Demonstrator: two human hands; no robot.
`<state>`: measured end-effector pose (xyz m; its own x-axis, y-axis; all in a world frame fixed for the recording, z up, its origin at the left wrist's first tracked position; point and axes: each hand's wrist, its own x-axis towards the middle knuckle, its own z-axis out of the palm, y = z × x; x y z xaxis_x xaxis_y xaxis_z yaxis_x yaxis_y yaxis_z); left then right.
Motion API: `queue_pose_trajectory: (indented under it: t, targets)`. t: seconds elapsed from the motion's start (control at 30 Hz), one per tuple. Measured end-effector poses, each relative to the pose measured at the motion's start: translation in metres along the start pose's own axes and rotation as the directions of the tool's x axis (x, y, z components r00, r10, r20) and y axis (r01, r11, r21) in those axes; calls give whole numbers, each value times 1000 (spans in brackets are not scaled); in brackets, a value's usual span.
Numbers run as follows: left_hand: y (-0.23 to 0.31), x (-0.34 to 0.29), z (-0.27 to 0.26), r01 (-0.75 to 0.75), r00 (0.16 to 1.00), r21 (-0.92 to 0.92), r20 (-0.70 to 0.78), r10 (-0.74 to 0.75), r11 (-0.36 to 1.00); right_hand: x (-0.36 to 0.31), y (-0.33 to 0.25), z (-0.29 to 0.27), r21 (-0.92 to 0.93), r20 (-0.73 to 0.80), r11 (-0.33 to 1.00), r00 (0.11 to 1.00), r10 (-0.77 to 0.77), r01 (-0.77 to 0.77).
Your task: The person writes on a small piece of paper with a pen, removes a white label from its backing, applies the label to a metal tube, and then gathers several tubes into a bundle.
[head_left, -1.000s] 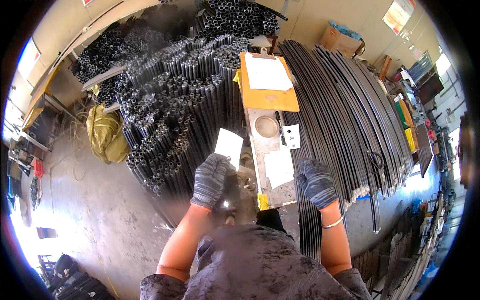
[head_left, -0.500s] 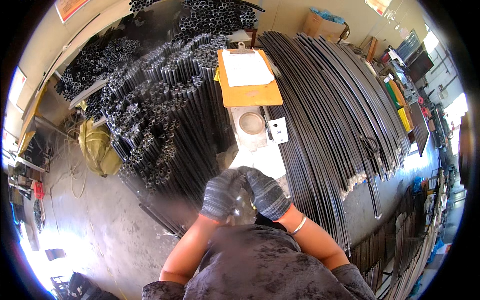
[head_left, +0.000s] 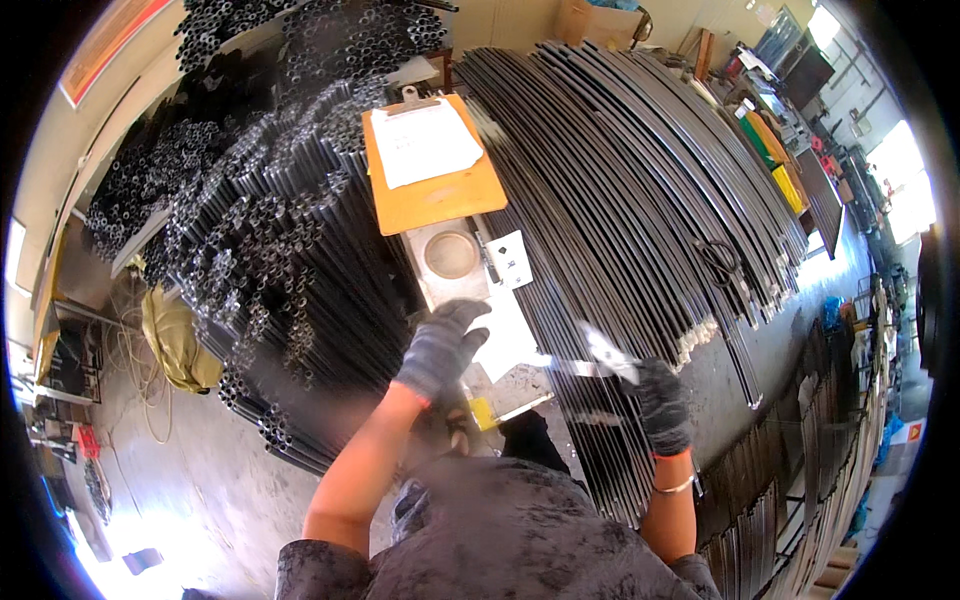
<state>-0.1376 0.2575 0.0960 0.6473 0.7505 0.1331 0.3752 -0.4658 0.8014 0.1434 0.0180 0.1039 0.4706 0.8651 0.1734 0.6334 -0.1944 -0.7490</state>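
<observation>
My left hand [head_left: 440, 348], in a grey knit glove, is over the near left edge of a white paper sheet [head_left: 508, 338], fingers apart, nothing visible in them. Off to the right, my gloved right hand [head_left: 662, 408] is closed on a pale, flat metallic tool [head_left: 606, 352] above the long dark bars. Motion blurs the tool; a thin light strip reaches left from it toward the paper. Beyond the paper lie a round shallow dish [head_left: 452, 254], a dark pen [head_left: 488, 264] and a white card [head_left: 511, 259]. An orange clipboard [head_left: 440, 205] holding paper lies farther back.
Dark tubes [head_left: 330, 250] are stacked on the left, and long dark bars [head_left: 600, 200] lie on the right. Scissors [head_left: 718, 262] rest on those bars. An olive bag [head_left: 180, 340] sits on the floor at left. A cardboard box [head_left: 597, 22] stands at the back.
My hands, together near my body before, have come apart. The right has moved right with the pale tool now showing; the left has moved slightly up over the paper. The view has shifted.
</observation>
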Motion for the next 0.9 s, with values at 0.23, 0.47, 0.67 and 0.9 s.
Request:
queue_pose_trajectory:
  t: [0.23,0.47,0.67,0.9]
  targets:
    - [7,89,63,-138,990,672,102,94,727,-40,38,-63,291,-73,940,976,206,-177]
    - [-22,104,92,38,999,720,-13,-41,693,-42,18,-42,72,-10,969,971,239,-238]
    - [-34,121,104,117,988,559,-147,-41,821,-27,5,-33,527,6,792,934,357,-306]
    - [-21,121,107,225,970,641,-217,-108,734,-18,-1,-34,379,4,871,941,338,-314]
